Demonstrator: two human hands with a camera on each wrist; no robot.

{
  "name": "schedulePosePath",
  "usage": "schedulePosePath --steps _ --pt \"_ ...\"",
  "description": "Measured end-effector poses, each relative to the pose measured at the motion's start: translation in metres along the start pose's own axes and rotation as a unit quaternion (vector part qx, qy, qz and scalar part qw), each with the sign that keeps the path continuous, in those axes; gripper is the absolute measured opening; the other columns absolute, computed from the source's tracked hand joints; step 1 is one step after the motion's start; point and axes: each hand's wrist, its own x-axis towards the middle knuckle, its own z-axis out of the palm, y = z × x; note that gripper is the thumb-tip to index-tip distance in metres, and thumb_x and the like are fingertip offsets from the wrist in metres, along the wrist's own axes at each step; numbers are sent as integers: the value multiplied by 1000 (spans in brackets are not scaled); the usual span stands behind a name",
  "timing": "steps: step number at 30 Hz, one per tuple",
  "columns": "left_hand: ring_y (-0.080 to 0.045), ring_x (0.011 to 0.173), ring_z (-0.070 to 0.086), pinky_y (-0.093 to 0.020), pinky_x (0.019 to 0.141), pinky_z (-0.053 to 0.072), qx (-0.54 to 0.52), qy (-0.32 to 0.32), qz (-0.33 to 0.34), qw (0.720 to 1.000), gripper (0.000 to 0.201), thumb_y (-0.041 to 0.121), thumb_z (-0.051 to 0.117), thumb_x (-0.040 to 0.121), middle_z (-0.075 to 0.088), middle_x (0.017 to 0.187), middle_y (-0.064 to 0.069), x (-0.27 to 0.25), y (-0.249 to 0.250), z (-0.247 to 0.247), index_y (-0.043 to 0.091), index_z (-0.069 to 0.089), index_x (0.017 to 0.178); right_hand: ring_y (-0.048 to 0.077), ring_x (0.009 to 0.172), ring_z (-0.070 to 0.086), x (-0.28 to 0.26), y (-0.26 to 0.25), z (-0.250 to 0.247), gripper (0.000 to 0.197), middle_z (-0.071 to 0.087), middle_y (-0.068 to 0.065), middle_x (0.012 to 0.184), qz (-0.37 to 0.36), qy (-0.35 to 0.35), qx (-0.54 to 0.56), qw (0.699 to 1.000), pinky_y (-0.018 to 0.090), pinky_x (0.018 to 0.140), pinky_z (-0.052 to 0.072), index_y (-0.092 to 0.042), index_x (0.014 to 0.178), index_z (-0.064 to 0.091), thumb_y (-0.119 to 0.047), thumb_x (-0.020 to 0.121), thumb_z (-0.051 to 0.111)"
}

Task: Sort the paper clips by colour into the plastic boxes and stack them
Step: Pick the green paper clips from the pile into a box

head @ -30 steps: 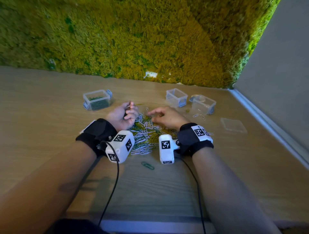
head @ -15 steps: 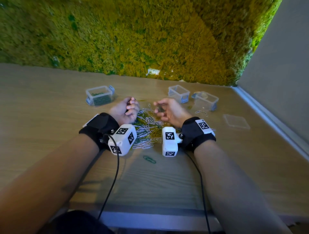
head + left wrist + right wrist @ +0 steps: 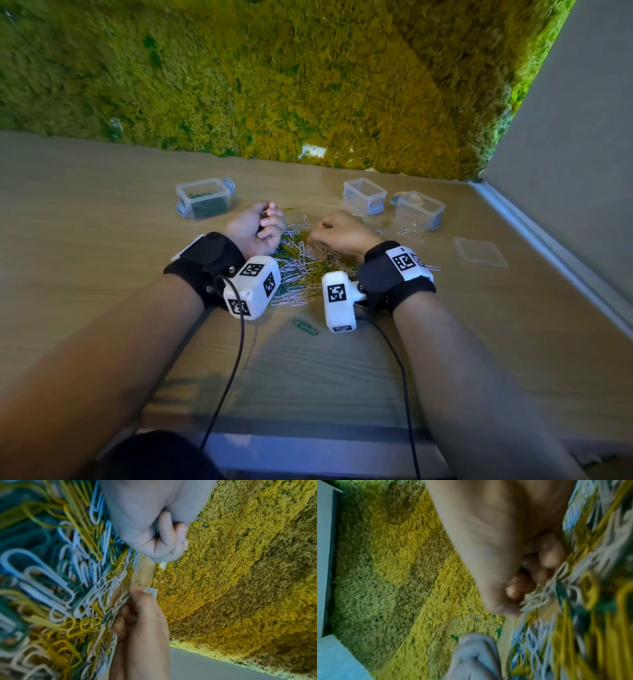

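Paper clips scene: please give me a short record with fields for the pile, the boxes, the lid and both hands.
pile: mixed white, yellow and green paper clips on the table
left box: open, holds green clips
right boxes: two, nearly empty
loose lid: flat on table, far right
stray green clip: near edge of pile
left hand: fingers curled round green clips
right hand: fingers in the pile; grip unclear

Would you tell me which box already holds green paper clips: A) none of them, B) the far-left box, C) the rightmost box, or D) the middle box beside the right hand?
B: the far-left box shows a dark green heap inside, while the middle box looks empty.
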Motion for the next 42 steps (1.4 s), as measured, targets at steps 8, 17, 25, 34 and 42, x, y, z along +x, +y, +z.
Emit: schedulePosePath --steps 8,17,25,34,42 --pt "-6 31 37 -16 27 25 -28 -4 -8 1000 38 25 38 100 42 49 3 1 2 0 12 45 65 10 52 37 3 2 -2 6 48 2 69 34 -14 470 882 18 42 27 -7 89 47 -1 89 44" --pt "-7 31 38 -16 28 25 -35 -12 -6 999 33 21 38 98 42 50 1 3 2 -1 12 44 67 6 68 56 6 -1 10 23 62 -9 83 -68 -9 15 998 21 67 45 -14 105 71 -8 83 71" --pt "-8 34 39 -13 30 25 -25 -1 -1 1000 32 21 39 99 43 53 0 6 1 -3 11 45 69 6 66 55 4 1 5 8 63 -8 76 -60 14 -45 997 17 58 42 -14 90 70 -12 83 67" --pt "-10 37 41 -15 31 30 -36 10 -3 999 29 22 42 99 44 57 0 7 2 -3 10 45 72 4 90 52 2 2 3 29 61 -8 108 -80 9 -34 996 18 80 35 -18 112 68 -14 83 70" --pt "-9 39 42 -13 33 31 -24 11 -5 1000 28 22 43 99 44 58 0 6 1 -2 10 45 73 -4 61 46 1 2 1 11 58 -12 72 -88 26 -88 992 3 51 32 -10 93 72 -14 83 69"
